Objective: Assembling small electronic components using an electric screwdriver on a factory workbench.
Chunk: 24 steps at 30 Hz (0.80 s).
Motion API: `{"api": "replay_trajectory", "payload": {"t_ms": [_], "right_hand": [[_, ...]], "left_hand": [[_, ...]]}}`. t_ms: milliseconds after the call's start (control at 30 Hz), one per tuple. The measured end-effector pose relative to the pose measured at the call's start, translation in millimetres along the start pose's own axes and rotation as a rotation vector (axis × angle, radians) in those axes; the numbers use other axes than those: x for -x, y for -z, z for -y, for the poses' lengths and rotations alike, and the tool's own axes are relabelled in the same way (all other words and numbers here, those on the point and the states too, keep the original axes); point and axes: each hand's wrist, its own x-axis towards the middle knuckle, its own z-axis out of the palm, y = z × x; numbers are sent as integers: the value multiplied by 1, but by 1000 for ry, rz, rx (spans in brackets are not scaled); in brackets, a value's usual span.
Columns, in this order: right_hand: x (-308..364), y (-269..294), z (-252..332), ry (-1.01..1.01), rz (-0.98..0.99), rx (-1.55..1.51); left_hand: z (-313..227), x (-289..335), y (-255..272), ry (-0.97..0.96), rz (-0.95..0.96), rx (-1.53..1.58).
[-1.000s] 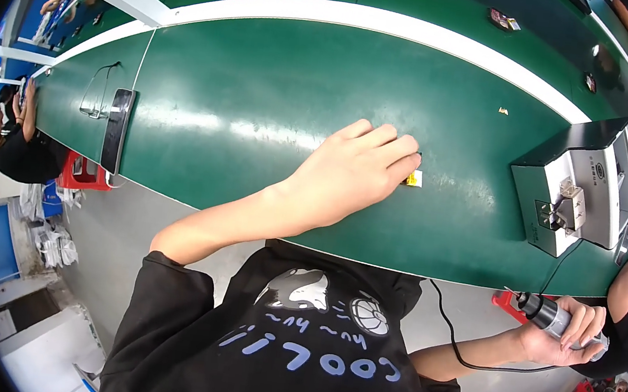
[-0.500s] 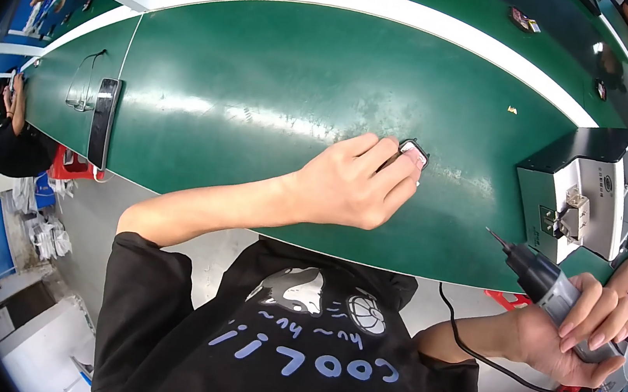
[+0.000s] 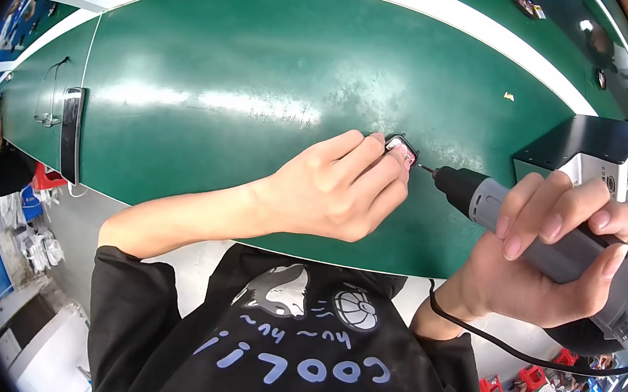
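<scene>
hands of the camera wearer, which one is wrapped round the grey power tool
The right hand: it grips the grey power tool. The left hand instead touches the small black-rimmed part.

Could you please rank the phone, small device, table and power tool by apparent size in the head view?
Table
Power tool, likely enlarged by nearness
Phone
Small device, partly covered

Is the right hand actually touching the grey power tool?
Touching. The head view shows the right hand with its fingers curled over the body of the grey power tool.
</scene>
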Motion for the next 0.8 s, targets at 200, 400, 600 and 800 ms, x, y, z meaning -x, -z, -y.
{"api": "replay_trajectory", "payload": {"t_ms": [200,400,600,800], "right_hand": [[1,-1,-11,-16,-69,45],[2,-5,-15,-63,-110,61],[2,-3,-14,-67,-75,66],[-2,0,-19,-85,-26,34]], "left_hand": [[-1,-1,0,-3,19,11],[0,-1,0,-5,0,-5],[-1,-1,1,19,5,24],[0,-2,4,78,35,102]]}}
